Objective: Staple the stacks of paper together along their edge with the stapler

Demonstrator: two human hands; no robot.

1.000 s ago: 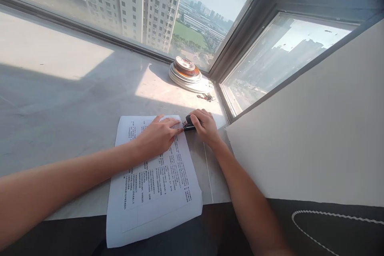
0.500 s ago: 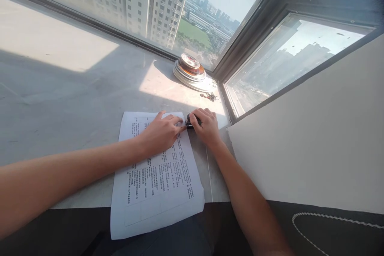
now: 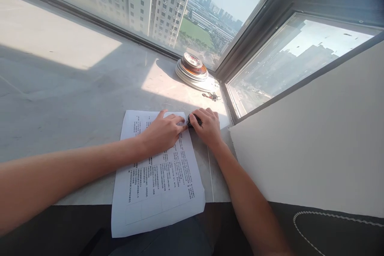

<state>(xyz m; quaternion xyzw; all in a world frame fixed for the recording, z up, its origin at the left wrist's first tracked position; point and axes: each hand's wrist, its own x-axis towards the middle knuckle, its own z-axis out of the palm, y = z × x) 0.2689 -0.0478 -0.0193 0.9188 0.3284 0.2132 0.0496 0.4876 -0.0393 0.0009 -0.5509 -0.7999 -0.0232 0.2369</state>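
Printed paper (image 3: 162, 204) lies on the stone sill, its lower end hanging over the front edge. My left hand (image 3: 165, 130) rests flat on the sheet with its fingers spread, fingertips near the paper's right edge. Against that same edge, close to the upper right corner, is a small black stapler (image 3: 194, 120). My right hand (image 3: 207, 125) is wrapped over the stapler from the right, thumb toward the paper. The fingers cover much of it, and how far the paper reaches into its mouth is hidden.
Stacked round dishes (image 3: 192, 72) stand in the window corner, with keys (image 3: 211, 96) lying in front of them. A white wall (image 3: 306, 128) bounds the right side. Window frames (image 3: 249, 44) close off the back. A twisted cord (image 3: 327, 215) hangs at lower right.
The view has shifted slightly. Both hands keep their places at the paper's edge. The upper and lower parts of the stapler look closer together than before.
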